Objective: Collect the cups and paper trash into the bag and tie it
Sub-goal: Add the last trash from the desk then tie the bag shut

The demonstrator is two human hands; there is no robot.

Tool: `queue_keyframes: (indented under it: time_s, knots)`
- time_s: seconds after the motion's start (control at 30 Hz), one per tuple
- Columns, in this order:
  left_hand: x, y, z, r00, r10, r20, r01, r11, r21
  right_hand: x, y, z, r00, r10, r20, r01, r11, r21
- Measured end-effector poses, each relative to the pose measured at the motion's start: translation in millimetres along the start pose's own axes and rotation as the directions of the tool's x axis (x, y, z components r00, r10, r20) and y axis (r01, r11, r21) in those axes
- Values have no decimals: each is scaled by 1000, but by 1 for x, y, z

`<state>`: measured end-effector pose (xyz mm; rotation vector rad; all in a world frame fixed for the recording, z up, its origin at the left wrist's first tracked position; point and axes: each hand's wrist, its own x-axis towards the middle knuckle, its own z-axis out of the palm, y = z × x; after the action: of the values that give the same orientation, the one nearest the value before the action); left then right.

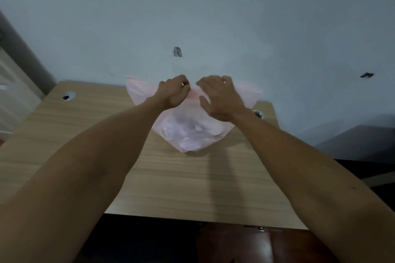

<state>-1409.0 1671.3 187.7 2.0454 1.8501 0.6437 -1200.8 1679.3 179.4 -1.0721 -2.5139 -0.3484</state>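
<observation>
The left hand (174, 92) pinches the pink bag (192, 132) top at 12 o'clock on the tabletop (106, 134). The right hand (220, 96) looks half open on it. A slip could spill the trash.

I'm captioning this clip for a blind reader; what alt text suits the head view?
Two bare hands, left hand and right hand, gather the top of a translucent pink plastic bag holding pale trash, standing on a light wooden desk against a grey wall.
</observation>
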Motion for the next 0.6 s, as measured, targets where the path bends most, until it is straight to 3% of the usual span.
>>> queue_keyframes:
  time_s: [0.13,0.2,0.3,0.37,0.43,0.6]
  knots:
    - [-4,-3,-5,1000,-14,-26,12,997,-83,3,-16,14,978,155,141,-148,987,-61]
    - [-11,-8,-7,993,113,-31,-110,990,90,8,-15,14,955,210,207,-214,977,-3]
    - [-20,-17,7,937,347,-47,-290,843,454,20,-15,12,923,261,284,-309,941,140]
    - [-24,-17,19,915,402,-44,-321,789,524,25,-13,11,879,310,361,-407,884,232]
    - [-24,-14,27,941,333,-66,-262,836,482,25,-11,12,878,300,372,-406,880,249]
    - [-18,-10,30,999,8,-42,4,960,280,-6,-8,26,988,15,151,-16,1000,7]
